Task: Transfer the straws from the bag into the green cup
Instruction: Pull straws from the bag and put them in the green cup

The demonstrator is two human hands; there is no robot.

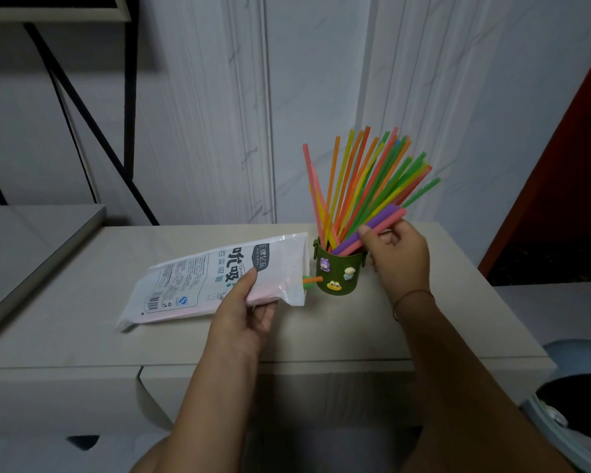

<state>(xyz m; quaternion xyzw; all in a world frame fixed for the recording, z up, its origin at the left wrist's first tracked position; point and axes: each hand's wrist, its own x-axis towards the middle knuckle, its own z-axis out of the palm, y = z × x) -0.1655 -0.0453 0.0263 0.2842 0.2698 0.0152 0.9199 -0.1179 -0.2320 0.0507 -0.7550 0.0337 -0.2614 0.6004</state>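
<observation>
Two thick straws (372, 230) (purple, pink) pinched by right hand (398, 257) at dark green cup (338, 279), left hand (244, 312) gripping white plastic bag (198, 278).

pale cabinet top (423, 319) carrying a green cup (338, 274) and a bag (191, 285)

the green cup stands upright toward the back of the matt, off-white top, with bare surface to its right and in front of it. it is full of coloured straws (365, 179) that fan up and to the right. the white printed bag lies lengthwise to the left of the cup, its open mouth just beside the cup's left wall. its far end rests flat on the top, well to the cup's left. below the front edge, in front of the cup, a drawer front (321, 387) in the same pale finish drops away.
</observation>
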